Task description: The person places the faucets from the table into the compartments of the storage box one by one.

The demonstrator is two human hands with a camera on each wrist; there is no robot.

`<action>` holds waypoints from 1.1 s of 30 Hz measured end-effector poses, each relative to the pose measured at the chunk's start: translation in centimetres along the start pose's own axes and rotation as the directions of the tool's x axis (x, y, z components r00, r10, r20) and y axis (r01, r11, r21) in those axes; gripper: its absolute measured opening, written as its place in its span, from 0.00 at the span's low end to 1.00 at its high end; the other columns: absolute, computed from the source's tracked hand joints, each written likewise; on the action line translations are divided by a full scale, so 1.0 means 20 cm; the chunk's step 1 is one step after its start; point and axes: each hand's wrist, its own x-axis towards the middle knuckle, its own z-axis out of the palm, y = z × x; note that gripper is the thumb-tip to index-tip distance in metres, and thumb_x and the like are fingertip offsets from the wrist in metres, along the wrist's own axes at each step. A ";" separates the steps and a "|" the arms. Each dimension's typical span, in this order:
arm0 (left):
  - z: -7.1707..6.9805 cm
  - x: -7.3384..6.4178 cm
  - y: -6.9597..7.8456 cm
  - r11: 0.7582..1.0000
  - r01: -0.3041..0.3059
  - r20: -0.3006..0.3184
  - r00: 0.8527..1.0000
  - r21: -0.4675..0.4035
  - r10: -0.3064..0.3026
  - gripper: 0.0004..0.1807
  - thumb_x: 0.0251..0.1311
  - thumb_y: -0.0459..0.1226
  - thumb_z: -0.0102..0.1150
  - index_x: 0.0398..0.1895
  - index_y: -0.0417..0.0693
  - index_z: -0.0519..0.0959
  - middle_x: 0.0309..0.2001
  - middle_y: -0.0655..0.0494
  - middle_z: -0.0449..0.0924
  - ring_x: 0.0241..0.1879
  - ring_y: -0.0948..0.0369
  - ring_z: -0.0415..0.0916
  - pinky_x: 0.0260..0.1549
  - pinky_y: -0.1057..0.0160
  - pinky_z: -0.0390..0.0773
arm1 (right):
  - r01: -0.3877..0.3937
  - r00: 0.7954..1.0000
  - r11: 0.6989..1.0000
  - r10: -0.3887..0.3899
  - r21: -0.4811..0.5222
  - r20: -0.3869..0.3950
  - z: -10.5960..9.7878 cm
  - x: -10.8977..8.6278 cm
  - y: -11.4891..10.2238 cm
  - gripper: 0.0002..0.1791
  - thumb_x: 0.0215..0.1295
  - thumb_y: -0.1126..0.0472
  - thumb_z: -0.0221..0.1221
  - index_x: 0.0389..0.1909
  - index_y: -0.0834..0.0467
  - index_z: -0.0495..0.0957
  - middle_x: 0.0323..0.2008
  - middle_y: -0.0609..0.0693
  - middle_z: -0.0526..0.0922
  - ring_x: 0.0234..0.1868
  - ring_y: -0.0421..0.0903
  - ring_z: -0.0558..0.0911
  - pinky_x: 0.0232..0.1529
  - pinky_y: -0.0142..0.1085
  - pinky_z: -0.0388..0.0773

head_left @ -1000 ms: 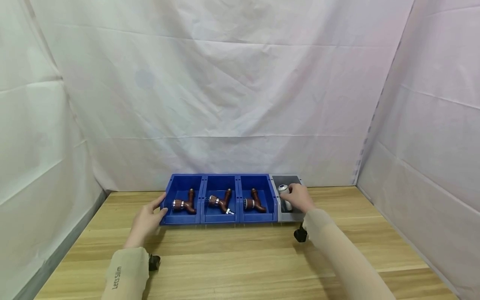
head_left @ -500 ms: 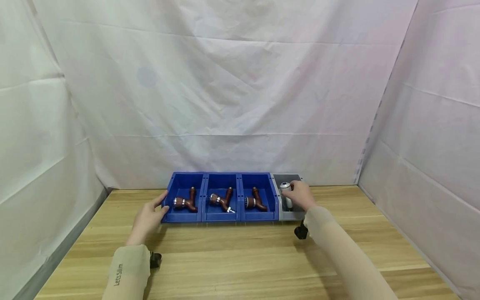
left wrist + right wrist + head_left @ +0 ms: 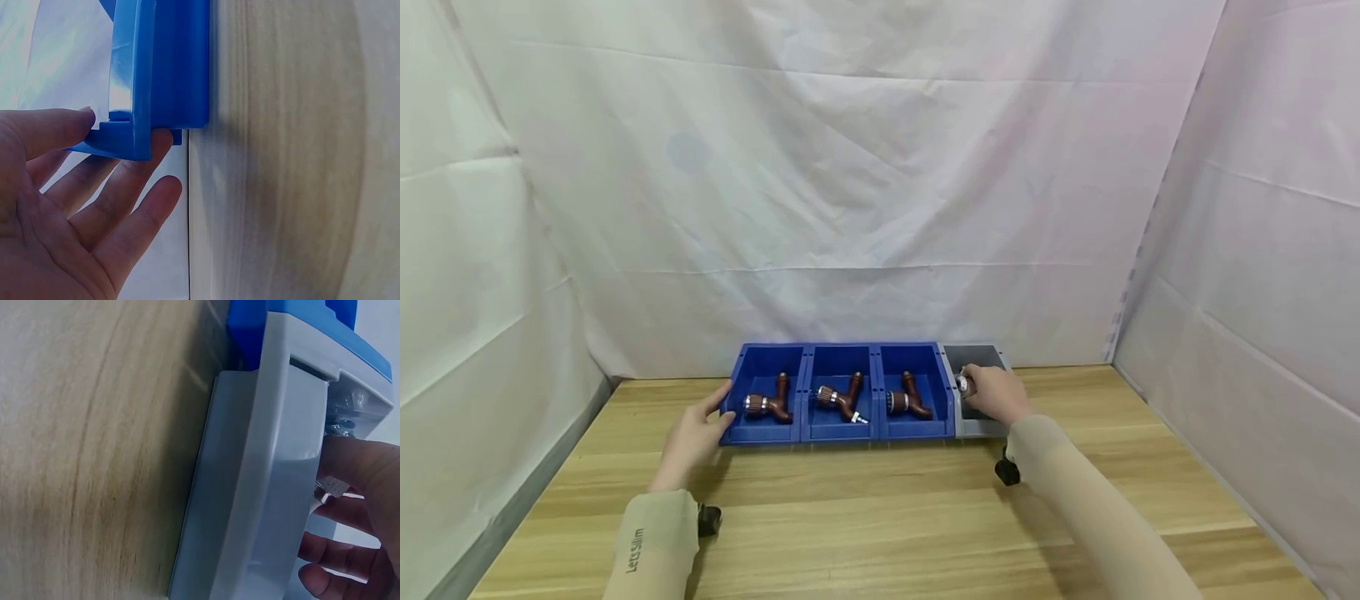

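My left hand [image 3: 691, 437] is at the left end of the bin row. In the left wrist view its thumb lies over the rim of the leftmost blue bin [image 3: 140, 69], with fingertips beneath, gripping the edge. Inside the grey bin [image 3: 981, 429] at the right end, my right hand [image 3: 1000, 393] holds a white cylindrical piece with a silver end [image 3: 962, 383]. The hand hides most of it. In the right wrist view, part of the white piece [image 3: 337, 486] shows between thumb and fingers, behind the grey front wall.
Brown branched fittings with ribbed knobs lie one per blue bin: left [image 3: 769, 406], middle [image 3: 842, 398] and right [image 3: 908, 402]. The middle one has a silver nozzle. The joined bins stand on a wooden table [image 3: 850, 517] against a white cloth [image 3: 880, 208].
The white piece stood with its silver end up in the grey bin; now it is tipped left and mostly covered by my right hand. My left hand stays at the rim.
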 end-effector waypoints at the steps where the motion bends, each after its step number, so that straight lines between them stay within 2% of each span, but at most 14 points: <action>1: 0.00 0.00 0.00 1.000 -0.001 -0.001 1.000 0.000 0.001 0.31 0.71 0.38 0.50 0.75 0.51 0.56 0.70 0.37 0.58 0.67 0.37 0.53 0.59 0.35 0.58 | 0.009 1.000 1.000 -0.009 -0.012 0.001 0.00 0.00 0.00 0.15 0.57 0.61 0.65 0.47 0.56 0.80 0.32 0.48 0.83 0.28 0.46 0.78 0.30 0.45 0.74; 9: 0.00 -0.01 -0.01 1.000 0.002 0.006 1.000 -0.008 -0.002 0.31 0.71 0.38 0.49 0.75 0.51 0.57 0.70 0.36 0.58 0.68 0.37 0.53 0.60 0.35 0.57 | -0.002 1.000 1.000 0.002 -0.023 0.011 0.02 0.00 0.00 0.18 0.58 0.60 0.65 0.50 0.55 0.80 0.34 0.49 0.84 0.27 0.45 0.78 0.26 0.42 0.73; 15: 0.01 0.00 -0.01 1.000 -0.003 0.005 1.000 -0.008 0.003 0.31 0.71 0.38 0.50 0.75 0.51 0.57 0.69 0.36 0.58 0.66 0.39 0.59 0.58 0.36 0.60 | -0.006 1.000 1.000 0.007 -0.010 0.022 0.02 0.00 0.02 0.18 0.57 0.60 0.64 0.50 0.56 0.80 0.31 0.47 0.82 0.25 0.44 0.75 0.26 0.41 0.72; 20: 0.01 0.00 -0.01 1.000 -0.001 0.008 1.000 -0.007 0.001 0.31 0.71 0.38 0.50 0.75 0.51 0.57 0.69 0.36 0.58 0.67 0.37 0.55 0.59 0.35 0.59 | -0.043 0.999 0.992 0.040 0.117 0.031 -0.01 -0.01 0.03 0.19 0.56 0.62 0.64 0.50 0.60 0.79 0.33 0.49 0.82 0.27 0.45 0.76 0.29 0.43 0.74; 25: 0.01 0.00 -0.01 1.000 0.001 0.011 1.000 -0.010 -0.001 0.31 0.71 0.39 0.50 0.75 0.52 0.56 0.70 0.36 0.58 0.68 0.36 0.52 0.59 0.35 0.57 | -0.111 0.994 0.959 0.109 0.261 0.023 -0.03 0.00 0.04 0.24 0.57 0.62 0.64 0.55 0.64 0.73 0.38 0.55 0.82 0.29 0.47 0.78 0.30 0.43 0.75; 29: 0.01 0.01 -0.02 1.000 -0.005 0.009 1.000 -0.009 0.005 0.31 0.71 0.39 0.49 0.76 0.53 0.56 0.70 0.36 0.57 0.68 0.37 0.54 0.59 0.35 0.59 | -0.141 0.987 0.927 0.159 0.347 -0.024 -0.04 0.00 0.04 0.29 0.56 0.62 0.64 0.59 0.67 0.69 0.42 0.62 0.81 0.32 0.50 0.79 0.32 0.43 0.77; 33: 0.00 0.01 -0.02 1.000 -0.016 0.001 1.000 0.001 0.016 0.31 0.71 0.39 0.49 0.76 0.52 0.56 0.69 0.36 0.58 0.67 0.37 0.55 0.57 0.35 0.61 | -0.139 0.979 0.901 0.187 0.412 -0.079 -0.05 0.00 0.04 0.28 0.54 0.63 0.66 0.54 0.69 0.70 0.42 0.63 0.81 0.37 0.52 0.80 0.36 0.44 0.78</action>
